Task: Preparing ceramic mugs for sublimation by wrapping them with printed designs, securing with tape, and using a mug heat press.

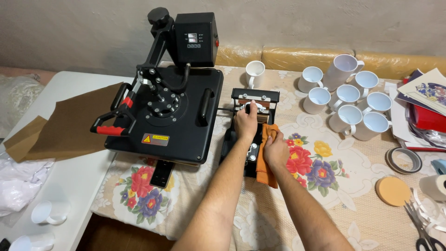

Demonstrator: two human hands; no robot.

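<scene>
Far left I saw a bare white tabletop with crumpled white plastic wrap, two white mugs lying near its front edge, and brown baking-paper sheets. Next came the big black flat heat press with its red-and-black lever handle and a black control box on top; it sat on the floral cream tablecloth, and a dark phone lay at its front edge. Just right of that was the small black mug-press attachment. My left hand was on top of it, fingers curled shut around its black knob handle. My right hand was just beside, fingers clamped on a folded orange cloth that hung over the press's right side and touched it. One white ceramic mug stood alone behind the press. Further right was a cluster of eight white mugs, well apart from my hands. Far right were a stack of printed sheets, a roll of tape, a round cork coaster, and black-handled scissors at the corner.
</scene>
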